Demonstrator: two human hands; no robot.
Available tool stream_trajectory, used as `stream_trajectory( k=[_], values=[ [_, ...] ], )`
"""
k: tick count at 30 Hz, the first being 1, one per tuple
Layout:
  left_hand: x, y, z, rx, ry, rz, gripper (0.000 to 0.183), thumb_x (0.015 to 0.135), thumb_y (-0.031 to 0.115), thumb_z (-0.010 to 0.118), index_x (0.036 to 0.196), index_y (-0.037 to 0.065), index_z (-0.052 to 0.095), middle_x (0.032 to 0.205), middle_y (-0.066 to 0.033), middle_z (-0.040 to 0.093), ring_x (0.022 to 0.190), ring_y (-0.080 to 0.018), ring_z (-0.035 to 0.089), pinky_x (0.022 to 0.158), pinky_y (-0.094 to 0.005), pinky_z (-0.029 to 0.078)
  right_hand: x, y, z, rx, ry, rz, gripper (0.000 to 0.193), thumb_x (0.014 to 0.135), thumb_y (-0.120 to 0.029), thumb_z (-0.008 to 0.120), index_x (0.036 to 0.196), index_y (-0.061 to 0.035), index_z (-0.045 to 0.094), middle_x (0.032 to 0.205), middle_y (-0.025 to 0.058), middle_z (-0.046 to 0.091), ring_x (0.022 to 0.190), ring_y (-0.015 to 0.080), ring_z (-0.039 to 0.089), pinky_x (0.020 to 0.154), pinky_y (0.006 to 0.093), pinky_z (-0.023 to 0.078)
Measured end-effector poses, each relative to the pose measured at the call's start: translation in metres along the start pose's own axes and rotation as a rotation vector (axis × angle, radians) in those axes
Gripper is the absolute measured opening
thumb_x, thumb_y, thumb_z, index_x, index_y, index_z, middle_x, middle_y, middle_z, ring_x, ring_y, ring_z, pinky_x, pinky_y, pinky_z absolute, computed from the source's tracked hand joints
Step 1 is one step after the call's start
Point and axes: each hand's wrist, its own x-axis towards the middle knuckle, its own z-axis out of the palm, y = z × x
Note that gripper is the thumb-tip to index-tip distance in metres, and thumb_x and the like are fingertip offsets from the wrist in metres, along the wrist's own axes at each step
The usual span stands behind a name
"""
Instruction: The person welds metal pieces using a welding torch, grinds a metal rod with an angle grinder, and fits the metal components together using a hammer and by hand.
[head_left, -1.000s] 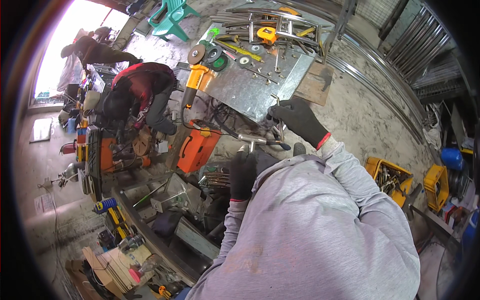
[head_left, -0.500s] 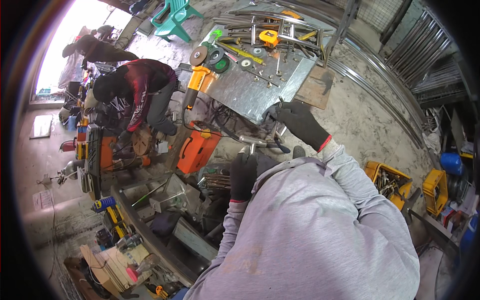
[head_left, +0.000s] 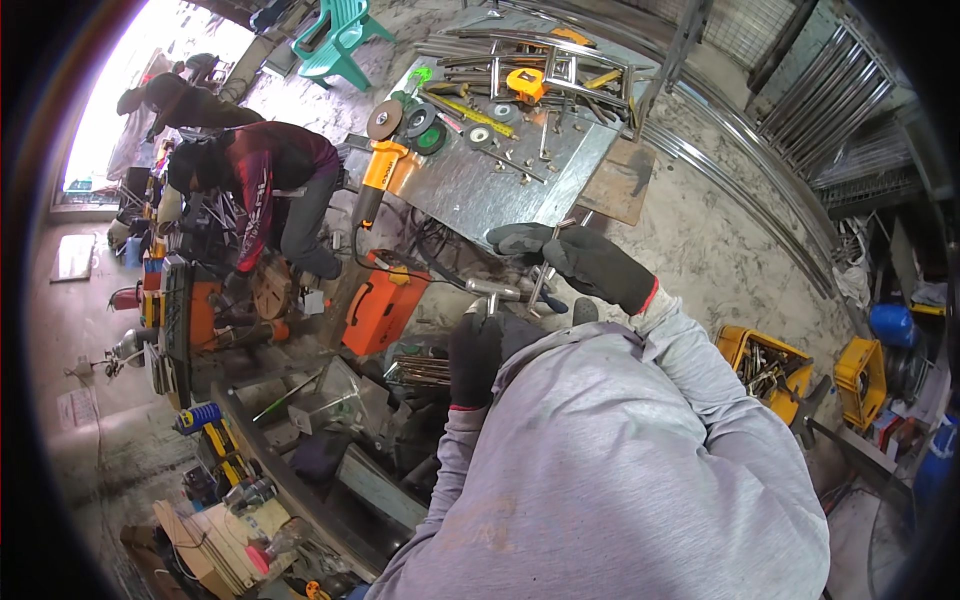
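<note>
My left hand point(head_left: 475, 358), in a dark glove, is closed around the stem of a shiny T-shaped metal piece point(head_left: 497, 289). Its tubular crossbar points towards the right. Up and to the right, in front of the table corner, my gloved right hand point(head_left: 600, 265) has its fingers reaching left. A thin metal rod point(head_left: 541, 284) passes through its grip, with one end above the fingers and the other slanting down beside the T-shaped piece. How the thumb meets the rod is partly hidden.
A metal-topped table point(head_left: 475, 195) carries an angle grinder point(head_left: 380, 175), discs, a tape measure point(head_left: 526, 85) and steel tubing. An orange machine point(head_left: 385, 308) stands left of my hands. A co-worker point(head_left: 275, 190) bends over at left. Yellow crates point(head_left: 765, 365) sit at right.
My right hand has lowered slightly and its fingers have straightened towards the left. More of the rod shows below it. The left hand keeps its grip while the view shifts a little.
</note>
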Motion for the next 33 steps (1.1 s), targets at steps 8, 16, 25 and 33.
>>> stream_trajectory(
  k=[8,16,25,33],
  values=[
    [0.003,0.016,-0.003,-0.581,0.037,-0.404,0.019,0.103,0.019,0.062,0.094,0.002,0.063,0.071,-0.0064,0.063,0.059,-0.0158,0.059,0.056,-0.0376,0.047,0.007,0.006,0.005,0.35,-0.196,-0.309,0.058,0.111,-0.036,0.065,0.148,0.0082,0.061,0.156,0.0118,0.062,0.132,0.0153,0.061,0.114,0.0294,0.048],
    [0.008,0.014,-0.006,-0.43,-0.033,-0.347,0.02,0.102,0.019,0.063,0.092,0.001,0.064,0.069,-0.006,0.061,0.058,-0.0161,0.057,0.056,-0.0376,0.046,-0.012,-0.02,0.004,0.335,-0.127,-0.138,0.054,0.113,-0.033,0.061,0.15,0.0056,0.061,0.151,0.0103,0.066,0.122,0.0133,0.066,0.107,0.0285,0.052],
    [0.012,0.027,-0.012,-0.799,-0.058,-0.771,0.023,0.103,0.02,0.066,0.091,0.0,0.064,0.065,-0.0047,0.06,0.059,-0.0128,0.056,0.056,-0.0375,0.045,0.005,0.009,0.0,0.347,-0.15,-0.245,0.053,0.113,-0.035,0.06,0.15,0.0044,0.062,0.144,0.0103,0.07,0.126,0.0154,0.067,0.112,0.0312,0.051],
    [-0.009,-0.001,0.015,-0.477,0.004,-0.347,0.018,0.103,0.015,0.063,0.092,0.002,0.064,0.069,-0.0014,0.059,0.059,-0.0081,0.051,0.053,-0.0326,0.04,0.004,-0.007,0.009,0.313,-0.172,-0.42,0.057,0.114,-0.04,0.057,0.149,0.0044,0.062,0.149,0.0129,0.067,0.133,0.0183,0.064,0.117,0.033,0.048]
  ],
)
